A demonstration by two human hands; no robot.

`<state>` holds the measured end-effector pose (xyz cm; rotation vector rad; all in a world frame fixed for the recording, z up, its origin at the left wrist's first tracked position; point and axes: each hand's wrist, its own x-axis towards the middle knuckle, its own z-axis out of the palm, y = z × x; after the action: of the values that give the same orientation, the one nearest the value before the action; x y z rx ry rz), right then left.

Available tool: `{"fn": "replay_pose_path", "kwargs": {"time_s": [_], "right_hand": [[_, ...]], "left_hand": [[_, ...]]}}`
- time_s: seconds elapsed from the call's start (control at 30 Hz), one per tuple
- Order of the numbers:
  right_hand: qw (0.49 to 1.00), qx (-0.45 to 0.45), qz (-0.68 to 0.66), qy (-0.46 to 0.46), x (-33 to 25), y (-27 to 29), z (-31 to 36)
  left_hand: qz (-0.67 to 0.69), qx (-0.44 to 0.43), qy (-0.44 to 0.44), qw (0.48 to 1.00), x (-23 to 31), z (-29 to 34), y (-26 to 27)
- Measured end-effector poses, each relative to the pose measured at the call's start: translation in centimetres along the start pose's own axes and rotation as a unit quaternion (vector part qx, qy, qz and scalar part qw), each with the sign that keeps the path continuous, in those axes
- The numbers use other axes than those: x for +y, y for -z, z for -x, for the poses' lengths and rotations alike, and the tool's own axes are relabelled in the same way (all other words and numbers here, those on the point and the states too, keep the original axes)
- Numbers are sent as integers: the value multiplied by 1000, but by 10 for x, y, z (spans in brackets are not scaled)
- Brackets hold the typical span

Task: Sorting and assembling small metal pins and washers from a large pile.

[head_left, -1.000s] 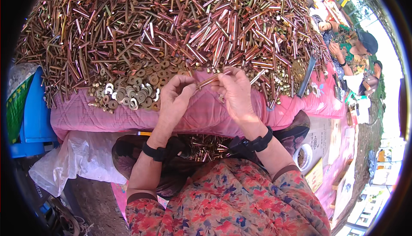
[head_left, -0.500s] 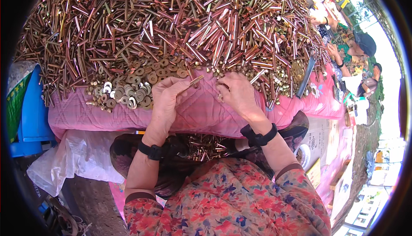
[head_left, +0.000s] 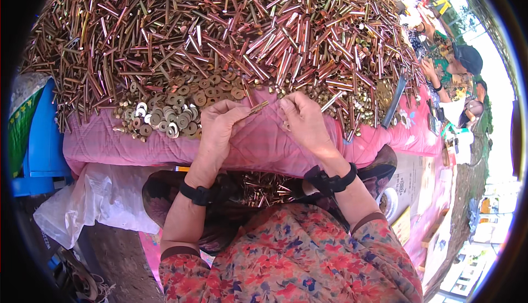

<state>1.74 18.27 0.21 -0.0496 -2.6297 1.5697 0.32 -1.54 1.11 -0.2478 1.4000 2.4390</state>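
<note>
My left hand (head_left: 218, 127) is closed in a pinch on a thin brass-coloured bolt (head_left: 258, 107), whose end points right toward my other hand. Just across a small gap, my right hand (head_left: 307, 124) has its thumb and fingertips pressed together; whatever lies between them is too small to make out. Both hands hover over the front strip of a pink quilted cloth (head_left: 258, 143). Flat round washers (head_left: 179, 117) lie in a pile beside my left hand. Small brass-coloured nuts (head_left: 357, 107) are scattered beyond and to the right of my right hand.
A large heap of copper-coloured metal tubes and rods (head_left: 220, 33) covers the far side. A dark flat bar (head_left: 395, 102) lies at right. At left stands a blue container (head_left: 47, 143) beside clear plastic sheeting (head_left: 104, 198). More metal pieces (head_left: 267, 188) lie below the edge. Other people (head_left: 467, 58) sit at far right.
My left hand has shifted slightly right and down with the bolt, bringing its end closer to my right hand. The right hand's fingers have turned from pointing at the nuts to a pinch facing the bolt.
</note>
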Motion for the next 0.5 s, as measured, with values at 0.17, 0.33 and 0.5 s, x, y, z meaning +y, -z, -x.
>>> {"fn": "replay_pose_path", "kwargs": {"time_s": [0.17,0.33,0.5], "right_hand": [[930,-85,-341,-108,-12,4,4],[909,-74,-403,-74,-22,1,8],[971,-77,-224,14,-24,2,9]], "left_hand": [[11,-8,9,1000,1,1,1],[-4,-23,3,1000,1,2,1],[-11,-26,4,1000,1,1,2]]}}
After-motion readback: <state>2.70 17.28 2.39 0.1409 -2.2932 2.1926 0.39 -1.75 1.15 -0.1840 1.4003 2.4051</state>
